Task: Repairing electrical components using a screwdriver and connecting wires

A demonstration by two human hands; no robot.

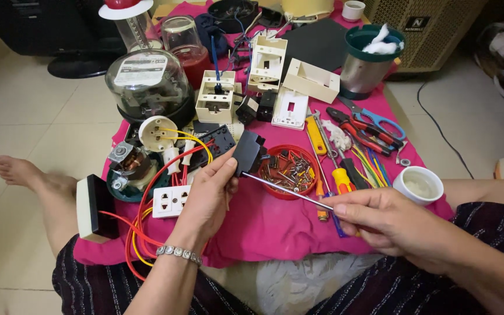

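Black switch [248, 152] — left hand [205, 201], screwdriver [287, 191]

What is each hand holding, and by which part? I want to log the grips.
The left hand pinches a black switch by its lower end. The right hand grips a screwdriver at its handle end, mostly hidden; the tip meets the switch.

Glass-domed meter [149, 81], red screw bowl [290, 171], scissors [374, 119], white cup [418, 185]
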